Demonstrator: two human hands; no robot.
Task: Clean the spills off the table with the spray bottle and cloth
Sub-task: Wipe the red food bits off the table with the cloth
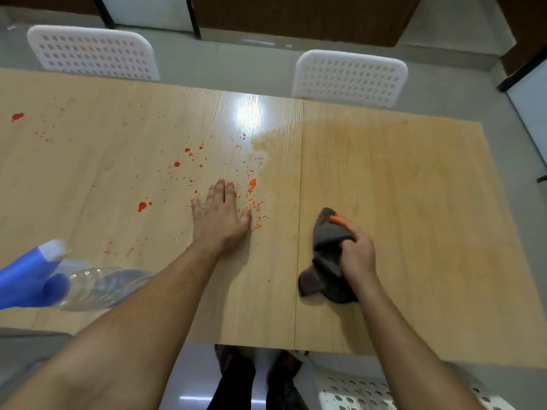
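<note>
Red and orange spill spots (189, 170) speckle the middle and left of the light wooden table (399, 187). My left hand (220, 216) lies flat on the table with fingers straight, among the spots. My right hand (356, 253) grips a bunched dark grey cloth (325, 261) stained orange at its far tip, resting on the right half of the table. A clear spray bottle with a blue and white head (59, 279) lies on its side near the front left, partly behind my left forearm. A wet sheen covers the table's right half.
Two white perforated chairs (91, 53) (350, 76) stand at the table's far side. Another white chair (355, 392) sits below the near edge at the right. A seam (299, 220) runs between the two table halves. A larger red blot (17, 116) lies far left.
</note>
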